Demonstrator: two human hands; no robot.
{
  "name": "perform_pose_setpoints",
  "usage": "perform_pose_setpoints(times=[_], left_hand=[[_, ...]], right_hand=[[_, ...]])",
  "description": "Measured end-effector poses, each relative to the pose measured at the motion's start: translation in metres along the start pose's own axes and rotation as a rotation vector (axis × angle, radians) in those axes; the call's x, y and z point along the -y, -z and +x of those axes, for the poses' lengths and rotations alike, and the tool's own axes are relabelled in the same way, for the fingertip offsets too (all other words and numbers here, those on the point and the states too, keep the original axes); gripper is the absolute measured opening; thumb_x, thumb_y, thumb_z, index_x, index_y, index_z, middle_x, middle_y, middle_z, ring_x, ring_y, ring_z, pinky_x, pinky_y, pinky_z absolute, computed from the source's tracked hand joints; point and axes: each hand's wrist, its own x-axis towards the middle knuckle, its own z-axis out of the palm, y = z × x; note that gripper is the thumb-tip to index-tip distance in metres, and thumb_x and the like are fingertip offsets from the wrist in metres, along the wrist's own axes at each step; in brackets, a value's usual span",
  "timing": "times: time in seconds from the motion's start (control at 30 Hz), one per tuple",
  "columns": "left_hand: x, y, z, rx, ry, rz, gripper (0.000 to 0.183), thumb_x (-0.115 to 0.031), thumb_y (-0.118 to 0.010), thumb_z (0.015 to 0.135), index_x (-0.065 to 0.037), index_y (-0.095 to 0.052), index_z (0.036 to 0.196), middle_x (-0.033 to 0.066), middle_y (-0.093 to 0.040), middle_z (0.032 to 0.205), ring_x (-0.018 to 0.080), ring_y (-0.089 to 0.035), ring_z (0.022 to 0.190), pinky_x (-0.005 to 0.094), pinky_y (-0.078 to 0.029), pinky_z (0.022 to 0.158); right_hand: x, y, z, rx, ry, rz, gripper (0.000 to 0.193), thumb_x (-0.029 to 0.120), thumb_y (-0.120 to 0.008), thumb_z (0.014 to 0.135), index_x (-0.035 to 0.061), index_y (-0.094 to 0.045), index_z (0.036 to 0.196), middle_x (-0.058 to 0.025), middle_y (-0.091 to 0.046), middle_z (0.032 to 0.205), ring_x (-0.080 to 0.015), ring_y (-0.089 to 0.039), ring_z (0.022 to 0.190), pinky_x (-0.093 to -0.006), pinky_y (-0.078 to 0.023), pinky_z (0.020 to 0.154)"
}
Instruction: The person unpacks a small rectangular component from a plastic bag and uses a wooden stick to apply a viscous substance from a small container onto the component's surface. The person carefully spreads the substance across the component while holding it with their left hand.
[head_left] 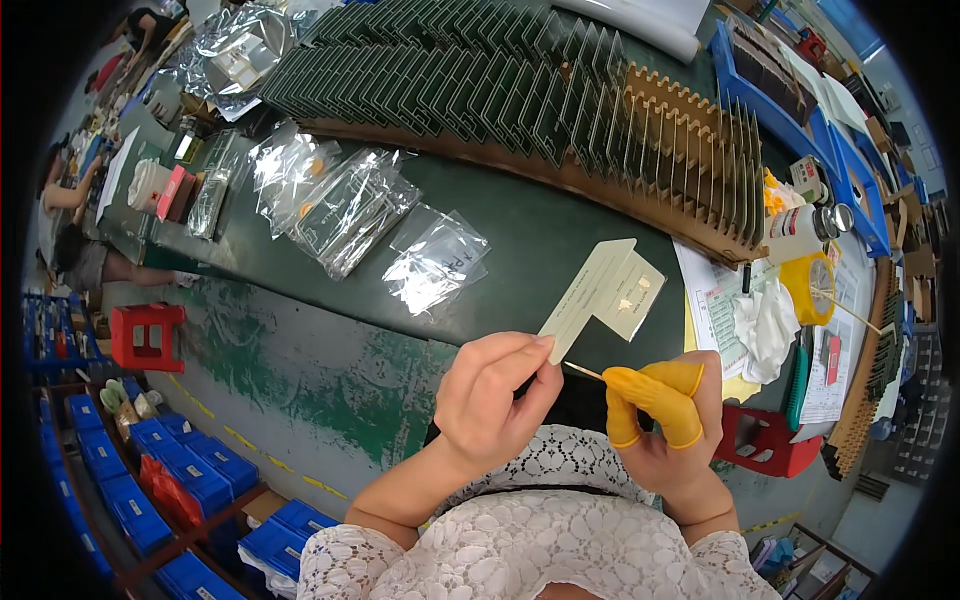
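My left hand (495,395) pinches the near corner of a thin pale L-shaped panel (582,302), tilted above the dark green tabletop. Small print and a few tan patches show on the panel's face. My right hand (665,415) wears yellow finger cots and grips a thin wooden stick (582,370). The stick's tip points left, close to the panel's lower end and my left fingertips; whether it touches the panel I cannot tell. Behind the panel, dark green L-shaped panels (440,90) stand in rows in a slotted brown holder (640,205).
Clear plastic bags (435,262) lie on the table (330,290) to the left. At right are a white bottle (795,235), a yellow tape roll (806,288), crumpled tissue (768,325) and printed papers (712,300). Red stools (148,335) and blue bins (135,510) stand on the floor.
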Motion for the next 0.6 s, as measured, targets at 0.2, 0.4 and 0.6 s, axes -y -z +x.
perform_pose_setpoints(times=[0.2, 0.4, 0.6], left_hand=[[-0.0001, -0.0001, -0.0001, -0.003, 0.000, -0.003, 0.032, 0.009, -0.077, 0.070, -0.003, -0.064, 0.097, 0.0076, -0.068, 0.086, 0.0188, -0.063, 0.074, 0.0255, -0.050, 0.062], [0.0002, -0.0003, -0.0002, 0.007, 0.002, 0.003, 0.033, 0.011, -0.075, 0.069, -0.003, -0.064, 0.096, 0.0072, -0.068, 0.085, 0.0187, -0.063, 0.074, 0.0255, -0.050, 0.062], [0.0003, -0.0012, -0.0007, 0.001, 0.004, 0.005, 0.032, 0.011, -0.074, 0.070, -0.003, -0.063, 0.096, 0.0068, -0.069, 0.085, 0.0186, -0.063, 0.074, 0.0256, -0.050, 0.063]], right_hand=[[0.0006, -0.0008, 0.0013, 0.006, 0.001, 0.008, 0.042, -0.001, -0.080, 0.066, 0.0083, -0.068, 0.105, -0.0039, -0.058, 0.090, -0.0226, -0.053, 0.070, -0.0343, -0.039, 0.063], [0.0003, -0.0015, 0.0024, 0.006, -0.014, 0.000, 0.042, -0.001, -0.080, 0.066, 0.0084, -0.068, 0.105, -0.0041, -0.058, 0.090, -0.0228, -0.053, 0.071, -0.0342, -0.039, 0.063], [0.0008, -0.0004, 0.0023, 0.010, -0.015, 0.007, 0.042, -0.001, -0.080, 0.066, 0.0085, -0.069, 0.105, -0.0042, -0.059, 0.090, -0.0230, -0.053, 0.071, -0.0340, -0.040, 0.063]])
